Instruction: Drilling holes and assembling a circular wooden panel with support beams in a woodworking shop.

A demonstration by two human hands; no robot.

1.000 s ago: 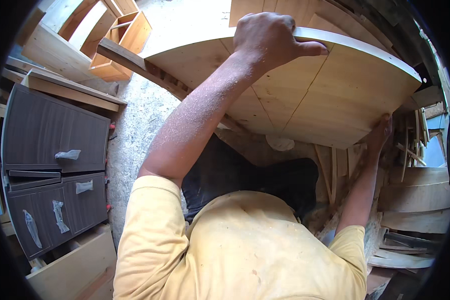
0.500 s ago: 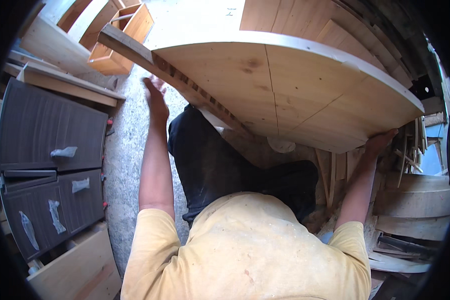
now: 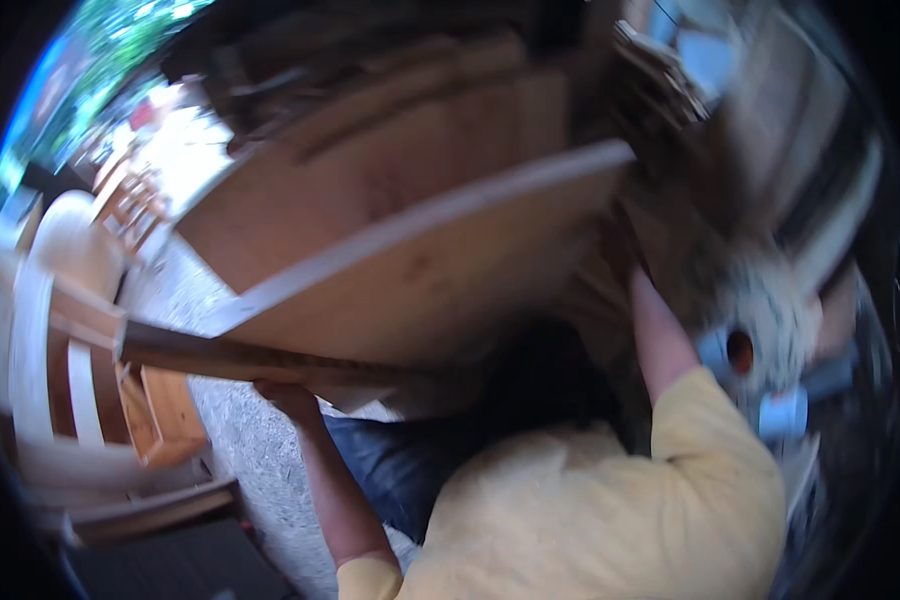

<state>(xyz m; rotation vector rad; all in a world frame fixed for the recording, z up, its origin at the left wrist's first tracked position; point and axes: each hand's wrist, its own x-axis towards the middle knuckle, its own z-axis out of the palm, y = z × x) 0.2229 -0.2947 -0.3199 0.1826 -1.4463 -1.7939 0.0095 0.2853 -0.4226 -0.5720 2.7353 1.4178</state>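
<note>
A large wooden panel (image 3: 420, 280) with a curved, pale edge slants up in front of me, blurred by motion. Along its near left side runs a thick wooden batten (image 3: 200, 352), whose end sticks out past the panel. My left hand (image 3: 288, 397) is closed on the batten from below, its fingers partly hidden by the wood. At the panel's right end my right hand (image 3: 620, 245) holds the edge, dark and smeared, with the single fingers hard to make out.
Behind the panel leans another broad wooden board (image 3: 370, 180). Wooden furniture (image 3: 80, 350) with an orange-brown drawer box (image 3: 170, 415) stands at the left. A dark cabinet panel (image 3: 170, 560) lies at the lower left. At the right are a pale blue container (image 3: 783, 412) and stacked timber.
My left hand, apart from the wood before, now grips the batten. The panel has tilted, its right end higher. The view has swung right, bringing the bright outdoor opening into sight at upper left.
</note>
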